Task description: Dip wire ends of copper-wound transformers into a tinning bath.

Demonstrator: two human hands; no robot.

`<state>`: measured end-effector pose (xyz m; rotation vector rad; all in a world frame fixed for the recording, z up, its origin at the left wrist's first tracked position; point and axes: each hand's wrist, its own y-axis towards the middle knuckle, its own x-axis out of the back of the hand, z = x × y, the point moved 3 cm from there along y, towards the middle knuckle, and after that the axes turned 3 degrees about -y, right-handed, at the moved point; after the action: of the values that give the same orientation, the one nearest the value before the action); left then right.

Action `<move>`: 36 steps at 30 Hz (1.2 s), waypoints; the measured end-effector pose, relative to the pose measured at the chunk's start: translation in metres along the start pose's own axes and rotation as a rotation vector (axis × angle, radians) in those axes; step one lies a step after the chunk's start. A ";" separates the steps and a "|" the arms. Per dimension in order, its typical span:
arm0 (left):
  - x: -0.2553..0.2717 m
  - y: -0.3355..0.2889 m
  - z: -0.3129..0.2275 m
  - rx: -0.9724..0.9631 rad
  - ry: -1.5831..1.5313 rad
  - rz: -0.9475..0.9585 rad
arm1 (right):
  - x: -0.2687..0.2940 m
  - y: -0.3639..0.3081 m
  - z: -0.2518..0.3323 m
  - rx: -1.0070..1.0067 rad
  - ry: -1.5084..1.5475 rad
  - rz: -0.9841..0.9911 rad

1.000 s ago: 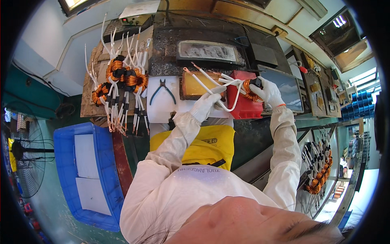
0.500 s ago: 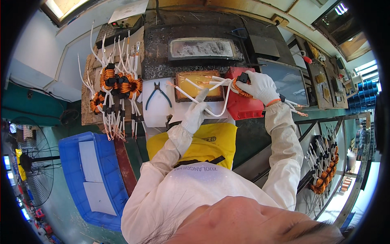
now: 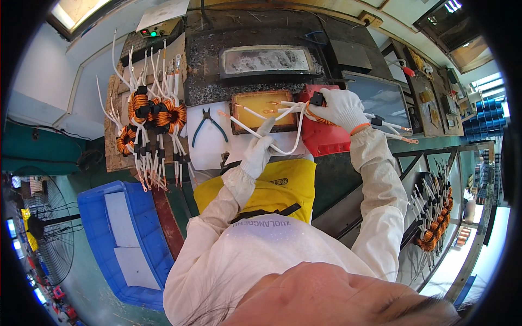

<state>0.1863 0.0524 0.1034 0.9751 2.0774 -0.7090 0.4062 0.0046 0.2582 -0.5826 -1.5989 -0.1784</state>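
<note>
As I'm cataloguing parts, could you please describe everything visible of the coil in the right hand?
The coil, gripped and partly covered by the gloved right hand, looks copper-wound, with a black block on it. White leads with copper-coloured ends run left; more show beyond the hand. It sits over the red bin, contact unclear; the left hand holds one lead.
</note>
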 end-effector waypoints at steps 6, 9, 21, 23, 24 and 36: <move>0.009 -0.001 0.003 0.000 -0.044 0.005 | -0.001 0.003 0.009 0.073 -0.042 -0.097; 0.008 0.000 0.002 -0.011 -0.065 -0.009 | 0.000 0.001 0.007 0.053 -0.028 -0.098; -0.022 0.026 -0.029 0.054 -0.162 0.003 | -0.008 -0.017 -0.034 -0.109 0.255 -0.122; -0.015 0.034 -0.018 0.134 -0.359 0.067 | -0.017 -0.023 -0.041 -0.118 0.316 -0.171; -0.010 0.036 -0.013 0.127 -0.362 0.069 | -0.020 -0.026 -0.044 -0.131 0.382 -0.214; 0.003 0.045 0.011 0.210 -0.635 0.032 | -0.020 -0.027 -0.042 -0.123 0.354 -0.279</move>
<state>0.2256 0.0712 0.0863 0.7589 1.4502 -1.0744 0.4312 -0.0428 0.2510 -0.3930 -1.3227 -0.5608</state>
